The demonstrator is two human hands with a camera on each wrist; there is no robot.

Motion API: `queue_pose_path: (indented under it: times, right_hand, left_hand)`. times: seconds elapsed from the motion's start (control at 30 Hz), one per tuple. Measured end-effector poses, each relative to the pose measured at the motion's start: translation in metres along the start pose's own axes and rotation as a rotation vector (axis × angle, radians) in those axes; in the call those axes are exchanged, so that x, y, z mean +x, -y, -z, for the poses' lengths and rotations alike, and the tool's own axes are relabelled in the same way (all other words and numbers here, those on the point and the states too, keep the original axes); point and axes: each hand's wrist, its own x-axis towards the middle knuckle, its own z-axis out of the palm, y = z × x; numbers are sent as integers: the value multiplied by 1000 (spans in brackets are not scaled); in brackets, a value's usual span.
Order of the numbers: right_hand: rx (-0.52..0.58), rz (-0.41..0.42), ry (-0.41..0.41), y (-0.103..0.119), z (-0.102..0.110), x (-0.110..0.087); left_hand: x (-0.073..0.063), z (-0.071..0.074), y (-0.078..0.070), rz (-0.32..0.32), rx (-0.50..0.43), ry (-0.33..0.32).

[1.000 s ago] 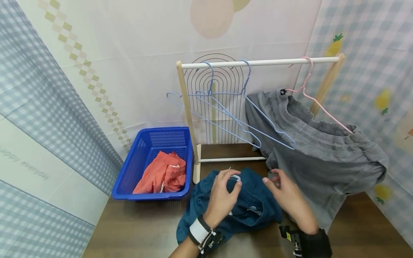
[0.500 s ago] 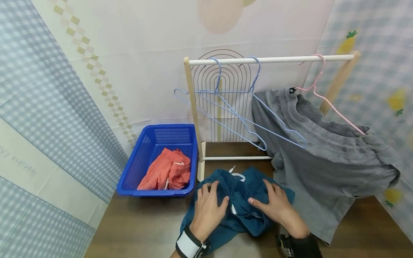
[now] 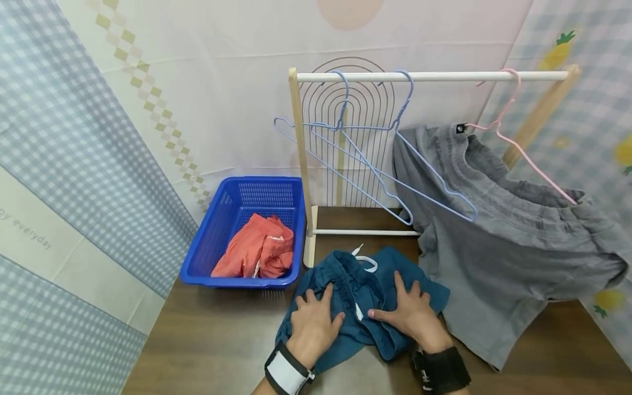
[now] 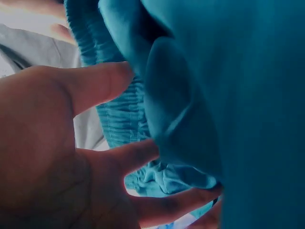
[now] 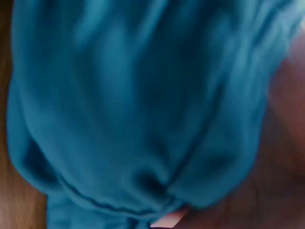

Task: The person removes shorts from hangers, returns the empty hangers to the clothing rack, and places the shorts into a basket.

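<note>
Crumpled teal shorts (image 3: 338, 270) with a gathered elastic waistband and a white drawstring (image 3: 369, 264) lie on the table in front of the rack. My left hand (image 3: 314, 325) rests on their left part, fingers spread. On the right part my right hand (image 3: 413, 316) lies with its fingers apart and its thumb toward the middle. In the left wrist view, the left fingers and thumb (image 4: 102, 85) touch the ruffled waistband (image 4: 121, 117). Teal cloth (image 5: 138, 109) fills most of the right wrist view and hides the right fingertips.
A white-barred clothes rack (image 3: 444, 77) stands behind, with two blue hangers (image 3: 340, 127) and a pink hanger (image 3: 525, 156) carrying grey shorts (image 3: 494, 241). To the left, a blue basket (image 3: 197, 252) holds coral shorts (image 3: 257, 247). The brown tabletop (image 3: 207, 340) lies beneath.
Both hands were raised above the teal shorts; they have come down and spread onto the cloth. The shorts lie flatter, with the drawstring more exposed. The head view has shifted slightly.
</note>
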Motion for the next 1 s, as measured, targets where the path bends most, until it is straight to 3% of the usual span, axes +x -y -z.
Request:
queue_pose_path:
  times: [0.3, 0.4, 0.53, 0.67, 0.83, 1.0]
  right_hand:
    - [37, 96, -46, 10, -16, -2]
    - [-19, 101, -82, 16, -22, -5]
    - [-165, 116, -188, 27, -29, -11]
    - [-198, 216, -280, 39, -39, -12]
    - [-32, 347, -292, 49, -49, -2]
    - [328, 304, -206, 48, -51, 6]
  left_hand:
    - [4, -12, -4, -43, -52, 73]
    - [4, -16, -5, -69, -84, 57]
    - [8, -18, -6, -107, -145, 31]
    - [12, -18, -3, -113, -259, 46]
    - [19, -18, 4, -111, -491, 80]
    - [25, -17, 13, -31, -843, 163]
